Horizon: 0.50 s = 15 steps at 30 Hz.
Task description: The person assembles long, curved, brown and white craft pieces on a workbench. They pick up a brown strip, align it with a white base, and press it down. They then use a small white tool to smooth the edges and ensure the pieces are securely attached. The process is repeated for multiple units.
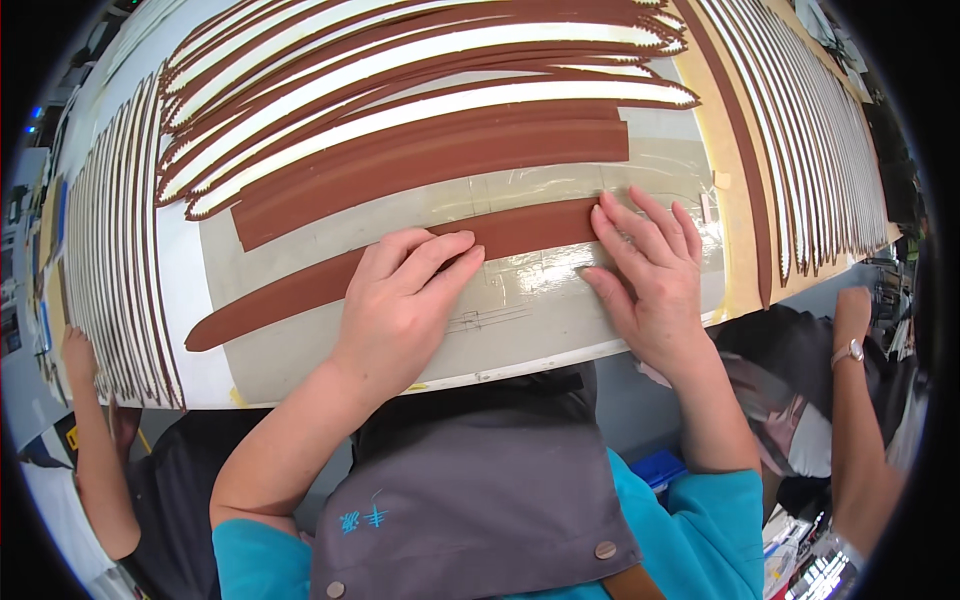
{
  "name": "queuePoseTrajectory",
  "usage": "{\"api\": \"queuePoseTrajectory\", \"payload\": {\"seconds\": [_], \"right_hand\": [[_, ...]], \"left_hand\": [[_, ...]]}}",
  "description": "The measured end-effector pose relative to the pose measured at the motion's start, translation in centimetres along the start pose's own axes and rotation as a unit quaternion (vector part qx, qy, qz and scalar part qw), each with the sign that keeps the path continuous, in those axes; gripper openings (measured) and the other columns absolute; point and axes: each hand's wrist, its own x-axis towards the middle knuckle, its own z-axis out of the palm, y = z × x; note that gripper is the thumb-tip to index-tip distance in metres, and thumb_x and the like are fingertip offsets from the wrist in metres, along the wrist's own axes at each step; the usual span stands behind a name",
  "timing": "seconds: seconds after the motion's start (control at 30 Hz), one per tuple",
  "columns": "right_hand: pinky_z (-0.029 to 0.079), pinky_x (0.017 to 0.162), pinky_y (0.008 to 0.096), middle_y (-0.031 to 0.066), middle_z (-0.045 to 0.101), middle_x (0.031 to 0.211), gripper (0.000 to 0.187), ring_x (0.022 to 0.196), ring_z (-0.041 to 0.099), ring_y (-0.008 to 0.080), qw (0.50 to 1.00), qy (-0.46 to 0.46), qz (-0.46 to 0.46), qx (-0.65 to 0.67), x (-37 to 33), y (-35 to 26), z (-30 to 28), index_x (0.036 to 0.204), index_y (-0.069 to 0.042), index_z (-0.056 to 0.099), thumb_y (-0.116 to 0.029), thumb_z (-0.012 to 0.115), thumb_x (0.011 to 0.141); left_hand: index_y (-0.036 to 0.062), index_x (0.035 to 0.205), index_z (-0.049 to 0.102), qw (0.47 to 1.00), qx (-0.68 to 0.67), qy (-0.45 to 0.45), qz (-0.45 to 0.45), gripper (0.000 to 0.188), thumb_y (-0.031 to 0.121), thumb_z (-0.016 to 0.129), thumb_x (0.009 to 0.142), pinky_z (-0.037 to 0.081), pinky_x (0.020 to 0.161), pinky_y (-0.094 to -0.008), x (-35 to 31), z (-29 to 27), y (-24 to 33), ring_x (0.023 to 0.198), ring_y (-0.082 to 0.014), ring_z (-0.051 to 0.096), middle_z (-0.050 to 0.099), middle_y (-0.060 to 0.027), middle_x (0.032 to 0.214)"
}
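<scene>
A long, flat, reddish-brown strip (pixel 535 228) with a rounded left tip lies across the grey mat (pixel 290 360) in front of me. My left hand (pixel 405 290) rests over its middle, fingers stretched out and their tips on the strip. At the strip's right end, my right hand (pixel 650 270) is open with fingers apart. One of its fingertips touches that end, while the thumb is on the mat below. Just beyond lies a small stack of brown strips (pixel 430 165) with straight ends.
Farther back are layered brown strips with white faces (pixel 430 97). Rows of narrow brown-and-white strips stand at the left (pixel 120 230) and right (pixel 790 130). Yellow tape (pixel 712 185) borders the mat. Other people's arms show at the left (pixel 95 440) and right (pixel 855 400).
</scene>
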Motion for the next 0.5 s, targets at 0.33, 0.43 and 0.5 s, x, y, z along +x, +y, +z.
{"api": "queuePoseTrajectory", "payload": {"seconds": [0.33,0.43,0.5], "right_hand": [[0.027,0.125,0.0523,0.0071,0.061,0.153,0.059,0.148,0.049,0.0326,1.000,-0.017,0.001,0.002,0.2,-0.2,-0.6,0.143,-0.007,0.068,-0.023,0.082,0.088],[0.028,0.125,0.0518,0.0057,0.061,0.152,0.058,0.147,0.050,0.0314,1.000,-0.013,0.001,-0.001,0.2,-0.3,-0.7,0.143,-0.009,0.068,-0.024,0.082,0.088],[0.031,0.123,0.0517,0.0023,0.062,0.151,0.056,0.145,0.051,0.0289,1.000,-0.002,0.001,-0.006,0.1,-0.3,-0.6,0.141,-0.012,0.070,-0.026,0.082,0.088]], "left_hand": [[0.0060,0.110,0.079,1.000,0.011,0.024,0.017,0.032,0.006,0.076,0.078,0.052,0.080,-0.0368,1.6,0.8,-0.2,0.093,-0.0228,0.060,0.074,0.0016,0.119],[0.0060,0.110,0.079,0.999,0.011,0.027,0.014,0.033,0.005,0.076,0.077,0.052,0.080,-0.0363,1.6,0.8,-0.2,0.093,-0.0225,0.060,0.075,0.0019,0.119],[0.0064,0.109,0.080,0.999,0.015,0.029,0.011,0.034,0.005,0.075,0.076,0.052,0.080,-0.0360,1.6,0.9,-0.2,0.093,-0.0225,0.060,0.076,0.0020,0.120]]}}
